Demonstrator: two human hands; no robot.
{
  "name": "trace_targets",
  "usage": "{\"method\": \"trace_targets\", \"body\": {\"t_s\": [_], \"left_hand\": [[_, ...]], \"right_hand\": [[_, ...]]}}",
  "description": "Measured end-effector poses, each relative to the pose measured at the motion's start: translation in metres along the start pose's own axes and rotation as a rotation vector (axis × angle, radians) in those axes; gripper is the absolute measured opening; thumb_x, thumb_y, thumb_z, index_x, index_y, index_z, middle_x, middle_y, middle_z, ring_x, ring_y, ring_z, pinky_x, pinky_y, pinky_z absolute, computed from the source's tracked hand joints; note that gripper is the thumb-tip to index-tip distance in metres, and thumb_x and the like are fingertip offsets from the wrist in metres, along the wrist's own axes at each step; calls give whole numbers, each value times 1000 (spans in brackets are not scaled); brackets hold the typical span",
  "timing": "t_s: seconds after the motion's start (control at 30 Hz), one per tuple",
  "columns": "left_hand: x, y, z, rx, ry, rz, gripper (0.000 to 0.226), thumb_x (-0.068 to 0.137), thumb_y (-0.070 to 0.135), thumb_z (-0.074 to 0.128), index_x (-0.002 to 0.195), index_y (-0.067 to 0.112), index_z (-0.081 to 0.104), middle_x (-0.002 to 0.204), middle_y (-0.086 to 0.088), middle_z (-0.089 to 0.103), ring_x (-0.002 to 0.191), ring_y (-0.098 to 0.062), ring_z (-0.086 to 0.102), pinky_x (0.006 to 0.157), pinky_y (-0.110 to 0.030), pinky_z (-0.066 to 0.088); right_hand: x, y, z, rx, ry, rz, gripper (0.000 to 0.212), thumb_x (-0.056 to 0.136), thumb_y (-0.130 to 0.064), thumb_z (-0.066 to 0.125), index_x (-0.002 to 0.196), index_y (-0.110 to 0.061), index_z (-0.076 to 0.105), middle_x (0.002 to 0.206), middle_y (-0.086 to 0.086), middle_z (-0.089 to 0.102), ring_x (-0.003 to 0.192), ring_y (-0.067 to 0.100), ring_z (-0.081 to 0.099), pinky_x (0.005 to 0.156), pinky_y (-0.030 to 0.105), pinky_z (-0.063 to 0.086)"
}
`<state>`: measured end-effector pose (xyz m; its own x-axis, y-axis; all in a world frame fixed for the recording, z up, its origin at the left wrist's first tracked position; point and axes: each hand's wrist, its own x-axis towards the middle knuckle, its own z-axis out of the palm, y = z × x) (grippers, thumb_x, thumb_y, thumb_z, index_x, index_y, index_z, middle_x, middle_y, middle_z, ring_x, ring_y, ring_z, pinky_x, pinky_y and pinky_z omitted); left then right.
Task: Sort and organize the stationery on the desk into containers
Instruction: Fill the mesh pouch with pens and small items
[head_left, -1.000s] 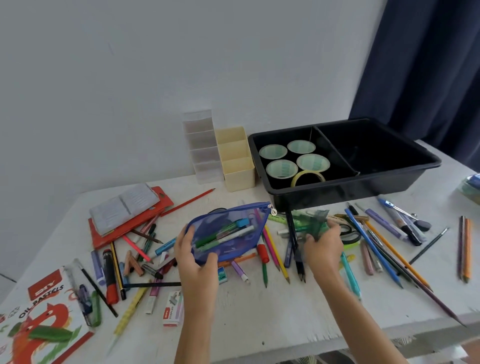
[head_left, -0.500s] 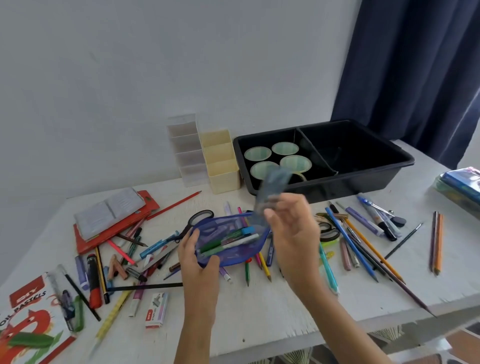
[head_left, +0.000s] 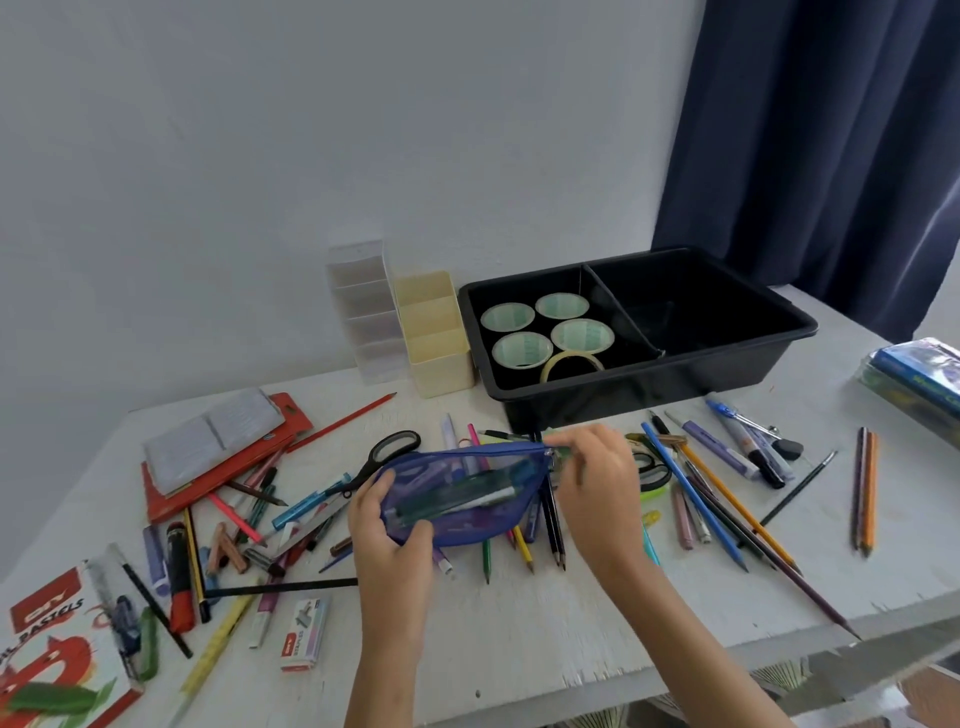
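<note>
The pouch (head_left: 467, 525) looks soft and light; left grip (head_left: 389, 535) holds its end, right grip (head_left: 597, 483) pinches the zip (head_left: 549, 455)

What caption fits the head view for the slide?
Left hand holds the part-filled blue mesh pouch while right hand pinches its zipper end.

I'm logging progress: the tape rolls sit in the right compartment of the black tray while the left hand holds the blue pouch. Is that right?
No. The head view shows the tape rolls in the left compartment of the black tray, not the right. The left hand does hold the blue pouch.
</note>
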<state>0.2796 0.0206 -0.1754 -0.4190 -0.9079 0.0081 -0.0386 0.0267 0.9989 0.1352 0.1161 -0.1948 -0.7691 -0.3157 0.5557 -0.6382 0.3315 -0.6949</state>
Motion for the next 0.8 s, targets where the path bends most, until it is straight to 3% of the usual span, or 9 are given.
{"method": "trace_targets", "body": {"t_s": [0.07, 0.17, 0.27, 0.4, 0.47, 0.57, 0.67, 0.73, 0.8], "left_hand": [[1, -2, -1, -8, 1, -4, 58, 86, -12, 48, 135, 18, 45, 131, 9, 40, 95, 12, 47, 60, 4, 39], [4, -1, -3, -9, 11, -5, 57, 86, -11, 49, 134, 20, 44, 130, 10, 38, 100, 5, 48, 61, 2, 40], [8, -1, -7, 19, 27, 6, 58, 85, -10, 49, 134, 21, 45, 133, 9, 39, 118, -6, 44, 69, -7, 42], [13, -5, -12, 31, 55, 22, 58, 83, -12, 51, 131, 21, 48, 138, 2, 40, 125, -17, 45, 94, -32, 48], [13, -5, -15, 35, 58, 18, 58, 83, -12, 51, 131, 22, 48, 139, 1, 40, 126, -18, 45, 99, -39, 46], [14, -6, -16, 40, 52, 13, 59, 83, -11, 51, 131, 22, 48, 139, 1, 39, 126, -18, 45, 100, -41, 46], [13, -5, -15, 39, 43, 14, 59, 83, -12, 51, 131, 22, 47, 139, 0, 39, 124, -19, 46, 98, -39, 47], [12, -3, -14, 26, 43, 11, 59, 83, -12, 51, 131, 21, 47, 138, 0, 40, 123, -18, 47, 95, -35, 47], [11, 0, -13, 28, 45, 13, 58, 83, -12, 50, 131, 21, 48, 138, 1, 40, 123, -17, 46, 93, -30, 45]], "right_hand": [[7, 13, -3, -126, -124, 93, 34, 80, 9, 51, 106, -8, 66, 100, 5, 60, 98, 21, 52, 87, 36, 45], [14, 30, -5, -386, -517, 76, 52, 85, -9, 52, 137, -13, 44, 133, 3, 46, 128, 22, 35, 107, 33, 25], [15, 36, -1, -469, -655, 46, 64, 89, -21, 54, 147, -15, 27, 151, 3, 31, 141, 21, 22, 116, 36, 15], [12, 41, 6, -553, -597, -26, 59, 92, -6, 49, 146, -18, 30, 151, 2, 32, 141, 19, 25, 115, 32, 19], [12, 43, 8, -563, -554, -47, 56, 91, -3, 50, 143, -18, 36, 149, 1, 38, 138, 17, 30, 113, 30, 22], [13, 46, 9, -488, -471, -34, 53, 88, 4, 49, 137, -16, 46, 138, 4, 52, 129, 20, 43, 107, 29, 31], [15, 44, 4, -337, -313, 69, 42, 87, 9, 47, 124, -9, 56, 109, 10, 65, 99, 24, 59, 82, 32, 48], [17, 38, 0, -209, -188, 149, 31, 91, 7, 44, 116, -6, 57, 93, 9, 63, 80, 20, 57, 64, 28, 45], [19, 25, -6, -59, -48, 194, 23, 94, 4, 41, 110, -5, 55, 87, 8, 60, 69, 14, 50, 56, 19, 36]]}}
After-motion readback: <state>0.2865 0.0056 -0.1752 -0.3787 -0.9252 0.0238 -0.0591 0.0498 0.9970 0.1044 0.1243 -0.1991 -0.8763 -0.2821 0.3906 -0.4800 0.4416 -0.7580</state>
